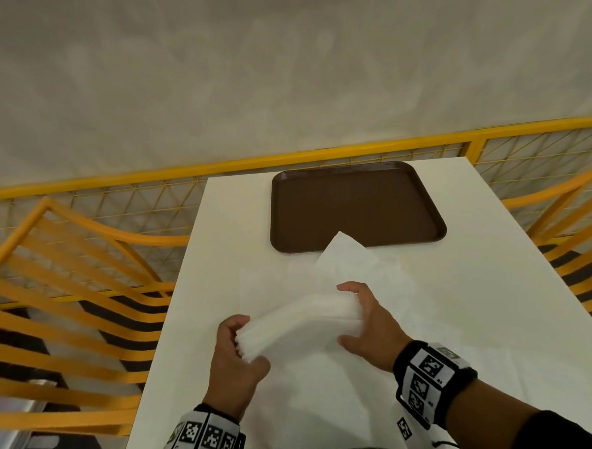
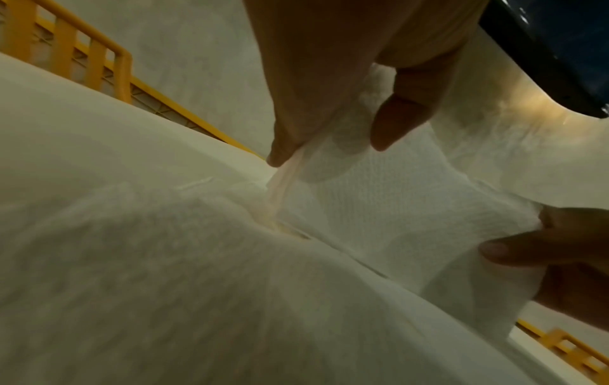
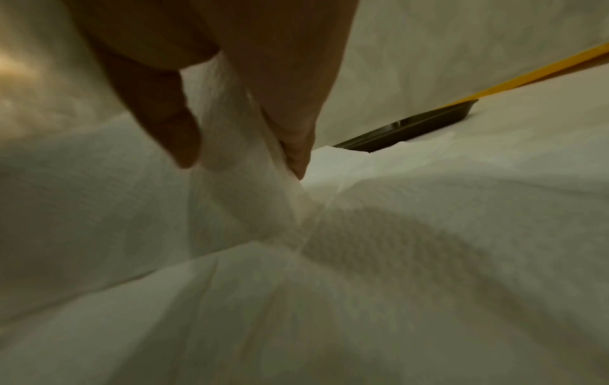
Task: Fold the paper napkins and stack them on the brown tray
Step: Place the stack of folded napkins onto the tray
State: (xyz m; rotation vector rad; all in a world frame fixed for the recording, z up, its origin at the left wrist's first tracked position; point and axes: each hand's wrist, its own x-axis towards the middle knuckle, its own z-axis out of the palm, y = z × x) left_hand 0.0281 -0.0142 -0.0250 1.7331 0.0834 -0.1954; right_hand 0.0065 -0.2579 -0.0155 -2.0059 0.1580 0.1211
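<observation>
Both hands point(image 1: 236, 355) point(image 1: 368, 327) pinch napkin point(image 1: 299, 322) ends, long axis left-right.

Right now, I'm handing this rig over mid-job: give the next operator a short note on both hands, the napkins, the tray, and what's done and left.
Left hand: grips the near-left end of the napkin bundle.
Right hand: grips the bundle's far-right end; the bundle sags between the hands, above the white table.
Loose napkins: lie spread on the table under and beyond the hands; one corner overlaps the near rim of the brown tray.
Done: no folded stack on the tray.
Left: fold the napkins, then stack them on the tray.
</observation>
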